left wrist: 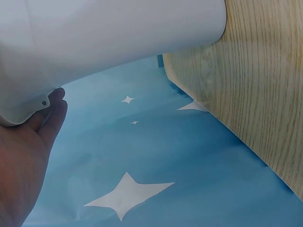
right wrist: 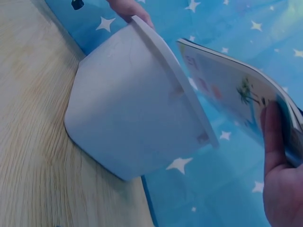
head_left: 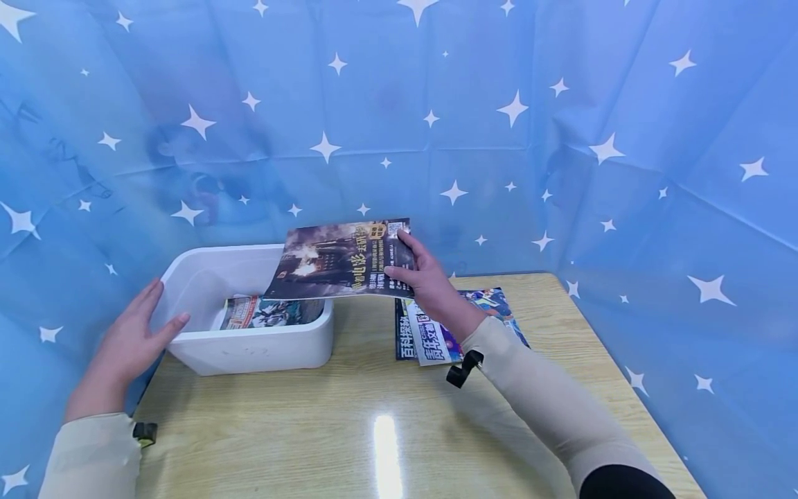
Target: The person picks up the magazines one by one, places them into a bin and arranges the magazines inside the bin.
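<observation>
The right hand (head_left: 430,281) has its grip clamped on a dark-covered magazine (head_left: 330,260), thumb on the front cover and fingers beneath, near the QR-code edge. The magazine slants over the right part of a white plastic bin (head_left: 262,353). Held by one edge, it may droop; best to keep the thumb firm, raise the far edge clear of the rim and keep its pages together. The left hand (head_left: 134,339) touches the bin's left end, fingers fairly straight; light pressure there should steady it. Inside the bin lies printed matter (head_left: 274,312), its pile depth hidden by the front wall. Overlapping magazines (head_left: 433,339) on the worktop (head_left: 299,430) are partly covered by the right forearm, their number unclear. The left wrist view misses the bin's inside.
</observation>
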A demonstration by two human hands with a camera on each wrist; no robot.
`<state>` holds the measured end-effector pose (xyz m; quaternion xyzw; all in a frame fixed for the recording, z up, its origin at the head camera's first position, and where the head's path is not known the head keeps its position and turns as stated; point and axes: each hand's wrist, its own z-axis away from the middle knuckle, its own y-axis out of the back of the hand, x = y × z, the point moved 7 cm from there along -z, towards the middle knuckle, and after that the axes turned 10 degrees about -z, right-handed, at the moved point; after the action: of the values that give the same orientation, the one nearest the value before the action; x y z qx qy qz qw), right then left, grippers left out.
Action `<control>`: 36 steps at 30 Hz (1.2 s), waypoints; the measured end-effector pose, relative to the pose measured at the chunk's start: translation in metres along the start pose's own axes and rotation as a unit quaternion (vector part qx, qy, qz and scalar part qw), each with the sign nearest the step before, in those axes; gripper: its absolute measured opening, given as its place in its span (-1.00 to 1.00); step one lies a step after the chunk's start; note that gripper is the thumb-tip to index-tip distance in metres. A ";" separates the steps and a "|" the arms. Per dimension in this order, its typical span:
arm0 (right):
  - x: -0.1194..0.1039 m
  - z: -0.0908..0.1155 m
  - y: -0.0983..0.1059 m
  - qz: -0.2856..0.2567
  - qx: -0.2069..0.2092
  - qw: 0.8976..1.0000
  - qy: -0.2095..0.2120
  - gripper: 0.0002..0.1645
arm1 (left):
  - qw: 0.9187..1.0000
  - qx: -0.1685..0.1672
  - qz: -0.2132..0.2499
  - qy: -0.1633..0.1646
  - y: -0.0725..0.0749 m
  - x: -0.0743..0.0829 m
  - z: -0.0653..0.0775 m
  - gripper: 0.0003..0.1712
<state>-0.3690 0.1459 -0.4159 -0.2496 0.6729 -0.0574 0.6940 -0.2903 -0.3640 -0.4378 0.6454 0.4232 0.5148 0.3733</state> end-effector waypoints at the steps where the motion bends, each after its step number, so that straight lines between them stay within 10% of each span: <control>1: 0.001 -0.001 -0.003 0.001 -0.001 1.000 0.000 0.06 | 1.000 0.000 0.000 -0.001 0.000 0.000 0.000 0.08; 36: 0.038 -0.026 -0.092 0.004 -0.037 0.999 -0.013 0.13 | 1.000 0.010 -0.002 -0.012 0.002 0.003 0.000 0.06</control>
<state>-0.3670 0.0434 -0.4106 -0.2728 0.6668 -0.0267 0.6930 -0.2893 -0.3622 -0.4355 0.6541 0.4251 0.5023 0.3730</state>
